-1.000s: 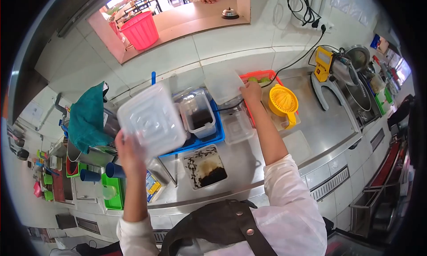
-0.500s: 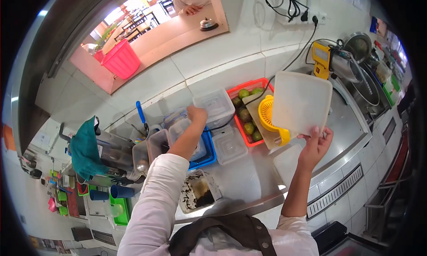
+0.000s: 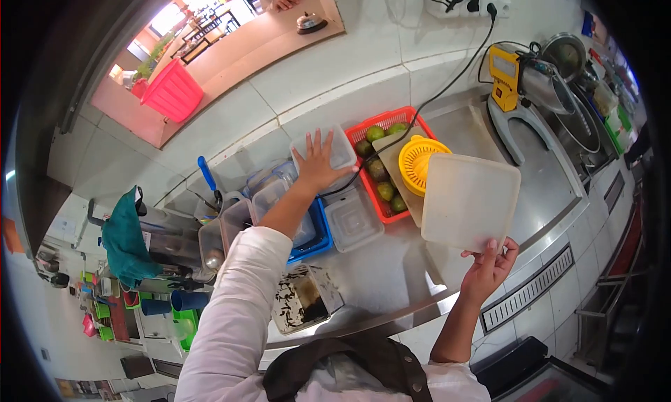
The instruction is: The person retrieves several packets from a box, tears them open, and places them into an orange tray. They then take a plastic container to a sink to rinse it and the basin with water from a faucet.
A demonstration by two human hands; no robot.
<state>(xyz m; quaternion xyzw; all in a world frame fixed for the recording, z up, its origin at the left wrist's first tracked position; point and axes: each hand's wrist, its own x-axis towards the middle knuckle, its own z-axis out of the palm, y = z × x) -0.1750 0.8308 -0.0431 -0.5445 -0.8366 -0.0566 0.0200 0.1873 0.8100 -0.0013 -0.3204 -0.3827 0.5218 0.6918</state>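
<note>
My right hand (image 3: 484, 271) pinches the lower edge of a flat, whitish plastic lid (image 3: 470, 201), thumb in front, and holds it up over the counter. Fingers spread wide, my left hand (image 3: 320, 163) is over a clear plastic container (image 3: 342, 150) by the wall; whether the palm presses on it cannot be seen. Below that hand lies a clear square lid (image 3: 355, 224), beside a blue tray (image 3: 314, 247) with clear tubs in it. A yellow citrus juicer (image 3: 419, 163) sits on a board, partly behind the whitish lid.
A red basket (image 3: 400, 115) holds several green fruits. A black cord (image 3: 447, 88) hangs across it from the wall socket. A stained container (image 3: 307, 297) stands at the counter's front edge. At right is a yellow-and-metal machine (image 3: 504, 88). Another person's hands (image 3: 285, 2) rest at the serving window.
My left hand has moved up and right from the tubs, opening its fingers over the clear container. The whitish lid in my right hand has dropped lower. The view has shifted slightly.
</note>
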